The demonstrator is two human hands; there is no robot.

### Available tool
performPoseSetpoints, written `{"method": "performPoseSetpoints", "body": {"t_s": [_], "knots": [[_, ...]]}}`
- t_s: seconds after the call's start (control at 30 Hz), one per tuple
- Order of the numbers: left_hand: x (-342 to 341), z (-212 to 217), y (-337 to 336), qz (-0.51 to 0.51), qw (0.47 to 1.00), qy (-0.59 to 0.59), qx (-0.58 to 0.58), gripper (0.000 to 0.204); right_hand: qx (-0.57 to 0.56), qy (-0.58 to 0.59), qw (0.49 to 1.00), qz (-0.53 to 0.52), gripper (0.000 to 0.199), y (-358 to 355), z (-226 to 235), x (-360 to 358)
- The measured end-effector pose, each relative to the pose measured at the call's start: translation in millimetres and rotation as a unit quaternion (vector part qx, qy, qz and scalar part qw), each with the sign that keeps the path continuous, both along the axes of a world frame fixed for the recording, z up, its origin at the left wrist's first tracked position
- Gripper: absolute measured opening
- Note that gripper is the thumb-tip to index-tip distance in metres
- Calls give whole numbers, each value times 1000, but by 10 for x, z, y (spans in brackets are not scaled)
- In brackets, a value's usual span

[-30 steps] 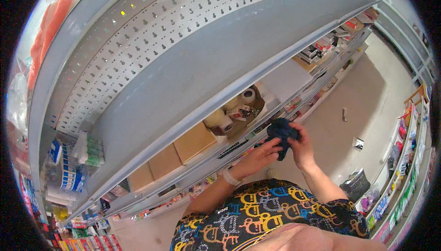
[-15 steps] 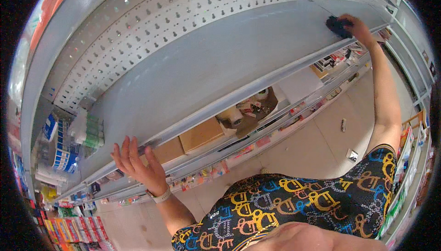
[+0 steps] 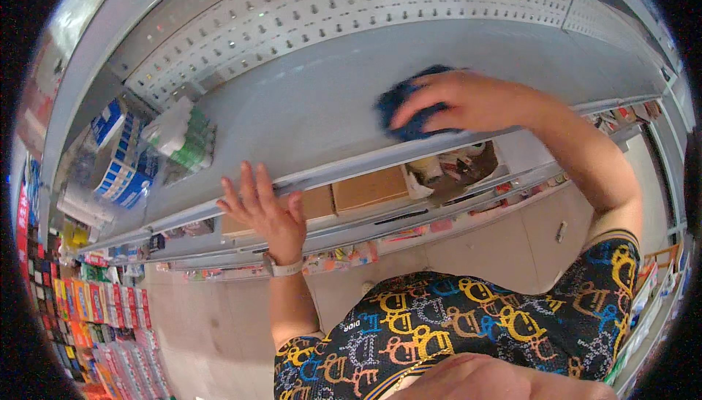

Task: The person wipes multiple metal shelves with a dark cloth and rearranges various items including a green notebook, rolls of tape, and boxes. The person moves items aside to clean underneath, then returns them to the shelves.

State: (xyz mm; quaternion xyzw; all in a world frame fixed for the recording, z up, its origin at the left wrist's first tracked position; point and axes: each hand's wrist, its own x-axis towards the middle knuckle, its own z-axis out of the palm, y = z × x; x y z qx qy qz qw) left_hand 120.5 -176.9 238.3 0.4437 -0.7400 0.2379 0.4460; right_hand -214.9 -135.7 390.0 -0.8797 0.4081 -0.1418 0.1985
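Note:
Pressed flat under my right hand [image 3: 457,102] is a dark blue cloth [image 3: 401,102], lying on the grey metal shelf [image 3: 307,100] a little right of its middle. The fingers of that hand curl over the cloth. My left hand [image 3: 267,213] rests at the shelf's front edge with its fingers spread and nothing in them. A pale watch band circles the left wrist. At the shelf's left end stand green-and-white packs [image 3: 183,137] and a blue-and-white package [image 3: 121,159].
A perforated white back panel [image 3: 329,12] rises behind the shelf. Below sit brown cardboard boxes [image 3: 369,189] and an open carton [image 3: 457,170] of mixed small items. Colourful packages [image 3: 110,305] fill a rack at lower left. A small object [image 3: 561,232] lies on the tiled floor.
My right hand has swept the cloth leftward along the shelf, from its far right end toward the middle. The view has shifted; my left hand stays at the front edge, fingers spread.

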Motion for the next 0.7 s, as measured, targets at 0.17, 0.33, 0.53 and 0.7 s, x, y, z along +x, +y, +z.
{"method": "performPoseSetpoints", "body": {"t_s": [0.17,0.33,0.53,0.7], "knots": [[-122,253,129,-39,998,-3,43,57,-80,14,993,88,37,-542,105,1100],[280,275,297,-109,993,16,47,47,-94,22,995,-37,47,-1166,-59,400],[669,769,170,-107,992,63,36,45,-172,36,941,-290,51,-1261,-264,-1754],[870,1016,-131,-71,996,51,33,54,-180,46,931,-315,43,-1474,-342,-1121]]}}
